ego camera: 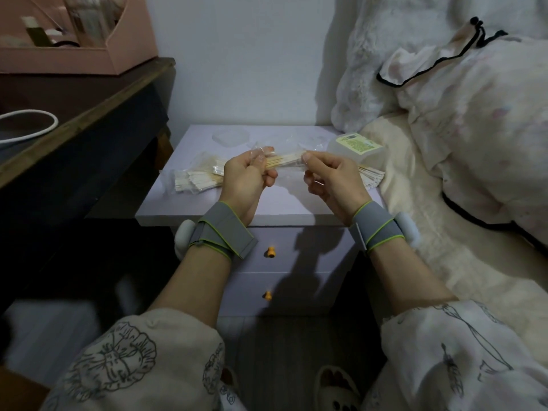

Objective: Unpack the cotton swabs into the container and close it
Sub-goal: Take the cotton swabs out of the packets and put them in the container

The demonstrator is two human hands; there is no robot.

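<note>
With the left hand (pixel 247 170) and right hand (pixel 329 176) both pinching one clear plastic sleeve of wooden-stemmed cotton swabs (pixel 284 159) between them, a hard tug could scatter swabs short of the translucent lidded container (pixel 354 149) just beyond the right hand.

The nightstand (pixel 267 203) front is bare beneath both hands, while swab packets (pixel 195 179) crowd its left, a tub (pixel 355 149) its right rear, a lid (pixel 231 137) its back.
</note>
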